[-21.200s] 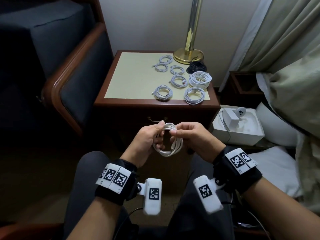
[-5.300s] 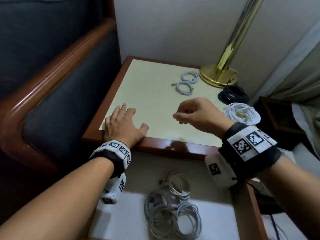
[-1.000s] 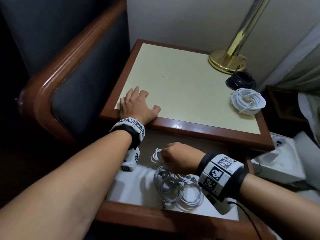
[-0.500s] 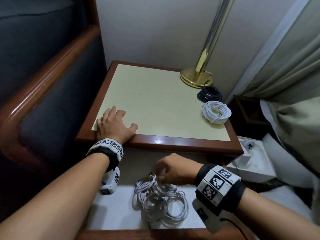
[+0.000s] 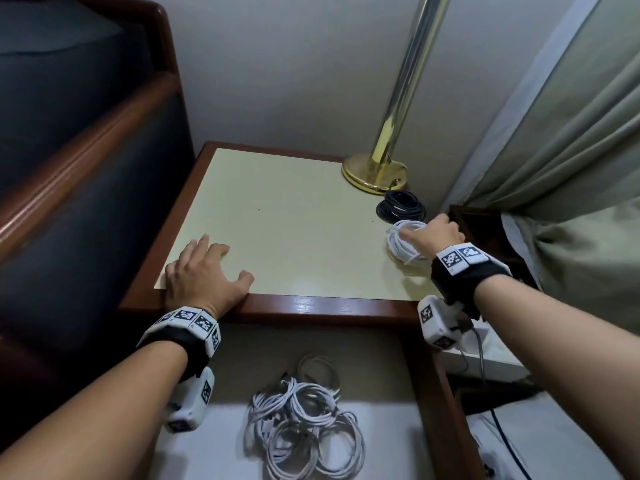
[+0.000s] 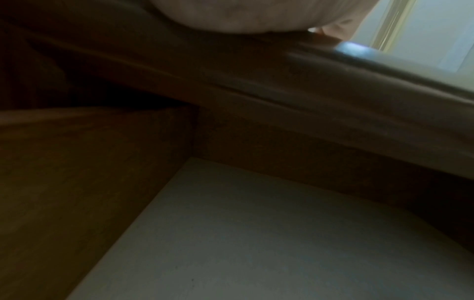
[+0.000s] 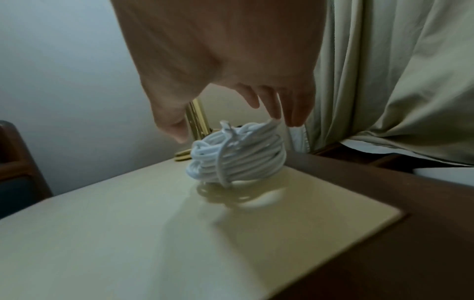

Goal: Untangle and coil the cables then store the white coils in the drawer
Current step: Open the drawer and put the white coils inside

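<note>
- The left hand (image 5: 202, 277) lies flat at the near left corner of the nightstand top (image 5: 294, 237), fingers straight and spread on the cream surface, thumb angled out along the wooden front edge; it holds nothing. In the left wrist view only the heel of the palm (image 6: 236, 14) shows, pressed on that edge.
- Below and to the right of that hand the drawer (image 5: 429, 393) stands pulled out; a heap of white coils (image 5: 304, 431) lies on its pale floor, overlapping one another.
- Across the top from the left hand, at the far right side, the right hand (image 5: 434, 237) reaches down over the thick white coil (image 5: 401, 245). In the right wrist view its fingers (image 7: 271, 105) and thumb are spread apart and point down, one fingertip touching the upper rim of the coil (image 7: 238, 158) and the thumb just off its left side; nothing is clasped.
- That coil rests on the cream top, near the right wooden border, with a loose end sticking up from its wraps.
- Just beyond the right hand's fingertips lies a black coil (image 5: 401, 207), and beyond that the brass lamp base (image 5: 374, 173) with its pole rising against the wall.
- To the right of the right hand hangs a greenish curtain (image 5: 561, 126).
</note>
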The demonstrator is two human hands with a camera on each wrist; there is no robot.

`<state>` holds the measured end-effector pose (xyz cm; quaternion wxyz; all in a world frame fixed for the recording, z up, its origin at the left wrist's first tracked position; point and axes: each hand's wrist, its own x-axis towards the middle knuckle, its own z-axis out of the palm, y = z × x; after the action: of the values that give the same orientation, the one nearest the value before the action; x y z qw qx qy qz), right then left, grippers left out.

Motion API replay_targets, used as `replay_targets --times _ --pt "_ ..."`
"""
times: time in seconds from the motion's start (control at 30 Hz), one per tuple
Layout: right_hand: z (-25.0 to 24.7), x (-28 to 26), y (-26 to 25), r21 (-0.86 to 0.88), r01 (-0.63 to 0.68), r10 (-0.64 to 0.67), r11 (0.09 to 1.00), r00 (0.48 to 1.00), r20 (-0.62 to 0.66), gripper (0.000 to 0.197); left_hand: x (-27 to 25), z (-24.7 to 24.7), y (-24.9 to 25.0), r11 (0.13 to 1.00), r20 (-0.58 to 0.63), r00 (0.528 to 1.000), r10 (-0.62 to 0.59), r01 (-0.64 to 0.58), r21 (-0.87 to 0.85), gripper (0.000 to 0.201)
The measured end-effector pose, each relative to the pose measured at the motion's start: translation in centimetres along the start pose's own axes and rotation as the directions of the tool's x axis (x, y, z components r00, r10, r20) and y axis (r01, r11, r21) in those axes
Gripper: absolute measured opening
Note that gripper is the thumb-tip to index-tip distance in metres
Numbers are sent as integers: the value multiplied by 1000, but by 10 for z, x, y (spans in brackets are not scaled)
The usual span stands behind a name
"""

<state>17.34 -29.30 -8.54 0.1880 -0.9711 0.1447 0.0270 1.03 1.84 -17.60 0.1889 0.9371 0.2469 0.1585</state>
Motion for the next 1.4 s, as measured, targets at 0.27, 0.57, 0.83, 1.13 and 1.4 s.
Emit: replay_targets --times 0.27,0.57,0.83,1.13,1.4 --pt "28 17 -6 -66 -111 114 992 992 47 116 0 1 -1 1000 -11 1000 6 -6 7 68" --pt "34 14 -3 -92 -107 109 990 994 11 110 0 1 -1 1000 -15 1000 6 -6 17 68" --pt "25 1 7 73 -110 105 991 992 77 104 0 0 0 1000 -2 1000 -2 2 27 69" --pt "0 -90 39 442 58 -178 895 956 235 83 -5 -4 3 1000 16 1000 -2 1 19 70" --pt "8 -161 81 316 212 -369 925 702 610 67 -2 -4 2 1000 27 1000 -8 7 21 71"
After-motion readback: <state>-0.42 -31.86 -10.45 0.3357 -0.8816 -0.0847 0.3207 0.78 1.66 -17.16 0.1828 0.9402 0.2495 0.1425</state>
